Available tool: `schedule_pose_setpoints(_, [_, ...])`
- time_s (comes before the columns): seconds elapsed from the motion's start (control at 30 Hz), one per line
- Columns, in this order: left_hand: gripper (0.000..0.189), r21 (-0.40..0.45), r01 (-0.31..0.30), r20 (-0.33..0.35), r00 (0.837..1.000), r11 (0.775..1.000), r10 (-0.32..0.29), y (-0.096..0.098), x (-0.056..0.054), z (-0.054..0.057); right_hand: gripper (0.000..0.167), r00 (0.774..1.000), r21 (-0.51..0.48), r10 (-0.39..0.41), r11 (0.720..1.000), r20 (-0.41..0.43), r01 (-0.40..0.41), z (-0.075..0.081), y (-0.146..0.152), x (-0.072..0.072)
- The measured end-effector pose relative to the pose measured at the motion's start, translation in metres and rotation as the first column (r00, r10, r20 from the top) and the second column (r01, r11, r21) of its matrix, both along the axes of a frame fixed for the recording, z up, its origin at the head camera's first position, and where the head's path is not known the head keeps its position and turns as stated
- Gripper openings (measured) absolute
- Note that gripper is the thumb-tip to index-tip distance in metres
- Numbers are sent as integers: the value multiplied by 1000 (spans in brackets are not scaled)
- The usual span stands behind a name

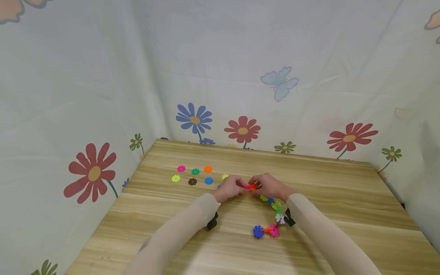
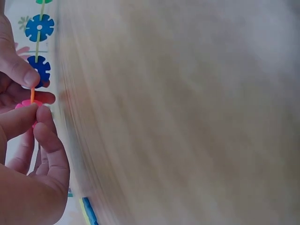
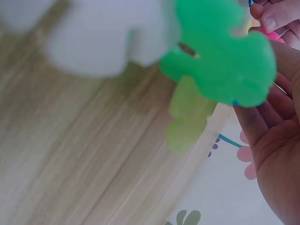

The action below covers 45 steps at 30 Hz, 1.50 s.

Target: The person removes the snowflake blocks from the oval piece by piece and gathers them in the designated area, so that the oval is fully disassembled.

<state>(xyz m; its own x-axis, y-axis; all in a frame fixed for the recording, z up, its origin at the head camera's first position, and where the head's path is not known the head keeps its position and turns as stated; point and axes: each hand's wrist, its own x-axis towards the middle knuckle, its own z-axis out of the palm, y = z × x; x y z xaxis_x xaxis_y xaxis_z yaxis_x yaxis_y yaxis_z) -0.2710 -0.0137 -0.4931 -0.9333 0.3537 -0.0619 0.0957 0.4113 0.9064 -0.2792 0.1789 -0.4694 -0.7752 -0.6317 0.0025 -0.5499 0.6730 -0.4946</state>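
Over the middle of the table, my left hand point(image 1: 231, 188) pinches a pink notched plastic disc point(image 1: 247, 187) between thumb and fingers. Facing it, my right hand point(image 1: 269, 186) pinches an orange disc point(image 1: 253, 186), seen edge-on against the pink one in the left wrist view. From the right hand a chain of interlocked discs curves toward me, through yellow, blue point(image 2: 39, 28), green point(image 3: 225, 56) and white point(image 3: 103, 37). Below the white disc lie another pink disc point(image 1: 274, 230), an orange one on edge and a dark blue disc point(image 1: 258, 232). My fingers partly hide the joint.
Loose discs lie at the left back of the wooden table point(image 1: 326, 183): pink point(image 1: 181, 169), green point(image 1: 195, 172), orange point(image 1: 207, 169), yellow point(image 1: 175, 178), brown point(image 1: 192, 181) and blue point(image 1: 208, 180). Another yellow disc point(image 1: 225, 177) sits just behind my left hand. Flower-printed cloth surrounds the table.
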Motion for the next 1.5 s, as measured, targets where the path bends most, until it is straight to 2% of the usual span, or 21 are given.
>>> schedule_pose_setpoints(0.27, [10,-21,-17,-26,1000,1000,16,2,-2,-2,29,1000,0,-7,1000,4,7,0,2,1])
schedule_pose_setpoints(0.63, [11,-38,-28,-20,999,999,27,0,-1,-3,35,999,21,-21,1000,28,20,-1,6,1])
schedule_pose_setpoints(0.93, [11,-51,-23,-36,999,998,22,1,-1,-1,30,1000,35,-16,999,4,16,-3,6,-1])
schedule_pose_setpoints(1.1, [12,-76,-21,-71,997,997,15,5,-2,-2,27,1000,22,-2,1000,-8,2,-5,5,-1])
schedule_pose_setpoints(1.33, [13,-138,-27,-173,985,990,3,10,-4,-3,26,1000,19,11,1000,-16,-11,-7,6,-1])
schedule_pose_setpoints(1.5, [13,-126,-17,-206,978,992,-10,11,-5,-1,26,1000,27,9,1000,-25,-8,-7,7,-2])
